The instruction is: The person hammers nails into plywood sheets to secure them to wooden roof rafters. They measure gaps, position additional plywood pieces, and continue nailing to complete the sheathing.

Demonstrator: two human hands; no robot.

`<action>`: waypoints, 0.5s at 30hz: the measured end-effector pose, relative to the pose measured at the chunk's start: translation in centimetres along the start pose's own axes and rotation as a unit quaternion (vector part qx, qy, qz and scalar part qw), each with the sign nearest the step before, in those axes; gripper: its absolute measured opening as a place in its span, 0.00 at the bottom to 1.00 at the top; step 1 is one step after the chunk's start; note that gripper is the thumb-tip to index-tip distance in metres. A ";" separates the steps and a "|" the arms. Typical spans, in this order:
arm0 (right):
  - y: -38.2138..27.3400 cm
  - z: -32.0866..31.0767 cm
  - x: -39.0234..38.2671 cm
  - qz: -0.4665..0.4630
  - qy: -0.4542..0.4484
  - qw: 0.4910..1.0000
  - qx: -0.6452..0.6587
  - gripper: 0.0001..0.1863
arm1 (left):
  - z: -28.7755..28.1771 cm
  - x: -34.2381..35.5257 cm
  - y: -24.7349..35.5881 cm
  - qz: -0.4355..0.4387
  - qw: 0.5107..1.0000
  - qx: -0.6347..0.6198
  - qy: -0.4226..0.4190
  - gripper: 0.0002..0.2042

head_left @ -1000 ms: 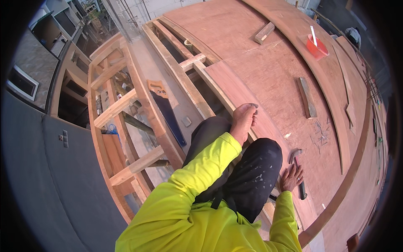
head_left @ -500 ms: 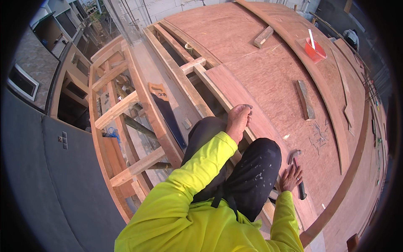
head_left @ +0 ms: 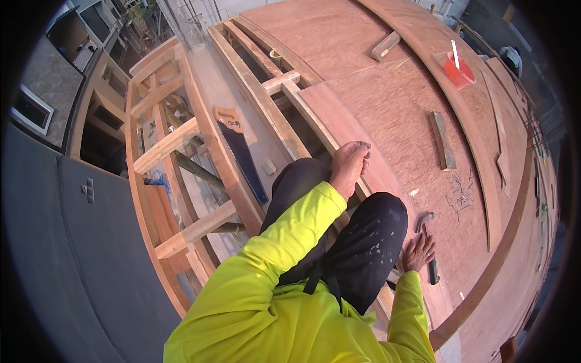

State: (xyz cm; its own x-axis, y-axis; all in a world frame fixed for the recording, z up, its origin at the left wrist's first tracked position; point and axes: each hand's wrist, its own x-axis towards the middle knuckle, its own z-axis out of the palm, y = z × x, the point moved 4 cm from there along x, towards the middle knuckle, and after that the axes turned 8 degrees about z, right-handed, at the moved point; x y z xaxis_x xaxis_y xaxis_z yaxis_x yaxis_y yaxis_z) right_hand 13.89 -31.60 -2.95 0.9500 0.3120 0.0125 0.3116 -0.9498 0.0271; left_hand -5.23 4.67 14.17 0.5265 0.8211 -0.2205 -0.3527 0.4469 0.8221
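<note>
My left hand [head_left: 350, 168] is closed, with its fingers curled in, over the left edge of a narrow plywood strip [head_left: 342, 124]. Whatever its fingers may hold is hidden. My right hand [head_left: 417, 253] lies on the plywood beside my right knee, fingers stretched out. Its fingertips reach the handle of a claw hammer [head_left: 433, 271] without wrapping round it. The hammer's head points away from me. Farther right, several loose nails [head_left: 462, 195] are scattered on the large plywood sheet [head_left: 399, 133].
A handsaw [head_left: 239, 151] lies left of my knees beside an open timber frame [head_left: 175, 145]. Gaps show between the joists under me. Wood offcuts [head_left: 443, 142], a long curved-looking board [head_left: 460, 127] and a red bucket [head_left: 458, 71] with a white stick stand or lie to the right.
The view has shifted slightly. My left hand sits a little farther forward on the plywood edge; my right hand stays by the hammer.
</note>
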 end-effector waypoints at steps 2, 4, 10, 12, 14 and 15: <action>0.1 0.1 0.0 -0.004 0.006 1.000 -0.005 0.31 | 0.0 0.0 0.0 0.002 1.000 -0.004 -0.001 0.07; 0.0 0.0 0.0 -0.007 0.005 1.000 0.000 0.32 | 0.0 0.0 0.1 0.004 1.000 -0.005 -0.003 0.07; -0.4 -0.4 -0.1 -0.007 -0.005 1.000 0.017 0.33 | -0.1 -0.1 0.3 0.010 1.000 -0.005 -0.004 0.07; -0.4 -0.4 -0.1 -0.006 -0.005 1.000 0.017 0.33 | 0.0 -0.1 0.3 0.009 1.000 -0.009 -0.004 0.07; -0.3 -0.4 -0.1 -0.006 -0.006 1.000 0.013 0.33 | 0.0 -0.1 0.2 0.008 1.000 -0.014 -0.004 0.06; -0.4 -0.5 -0.1 -0.006 -0.007 1.000 0.011 0.33 | 0.0 -0.1 0.1 0.010 1.000 -0.016 -0.004 0.06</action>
State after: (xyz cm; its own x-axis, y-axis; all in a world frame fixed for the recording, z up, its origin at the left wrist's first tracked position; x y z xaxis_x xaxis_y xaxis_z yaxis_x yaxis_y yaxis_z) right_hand 13.64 -31.28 -2.51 0.9462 0.3235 -0.0013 0.3235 -0.9462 0.0044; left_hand -5.35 4.65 14.32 0.5251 0.8271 -0.2004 -0.3874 0.4419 0.8091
